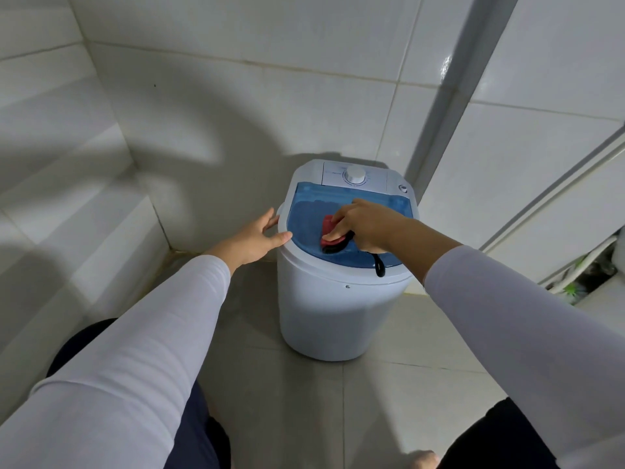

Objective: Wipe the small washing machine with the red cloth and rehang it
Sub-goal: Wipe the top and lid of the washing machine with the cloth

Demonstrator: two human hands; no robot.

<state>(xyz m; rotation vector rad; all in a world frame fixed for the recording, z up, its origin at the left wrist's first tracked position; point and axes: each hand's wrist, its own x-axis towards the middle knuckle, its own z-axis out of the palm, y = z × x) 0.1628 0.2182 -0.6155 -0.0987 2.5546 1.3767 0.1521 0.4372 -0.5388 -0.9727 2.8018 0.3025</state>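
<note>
A small white washing machine (331,309) stands on the floor in a tiled corner, with a see-through blue lid (306,220) and a white dial (355,174) at its back. My right hand (363,226) presses a folded red cloth (328,233) flat on the lid; a black loop (379,265) hangs from the cloth over the front rim. My left hand (255,236) rests with fingers spread on the machine's left rim, holding nothing else.
White tiled walls close in behind and to the left of the machine. A grey vertical pipe (449,96) runs up the wall at the right. Hoses and a green item (575,282) lie low at the far right. My knees show at the bottom.
</note>
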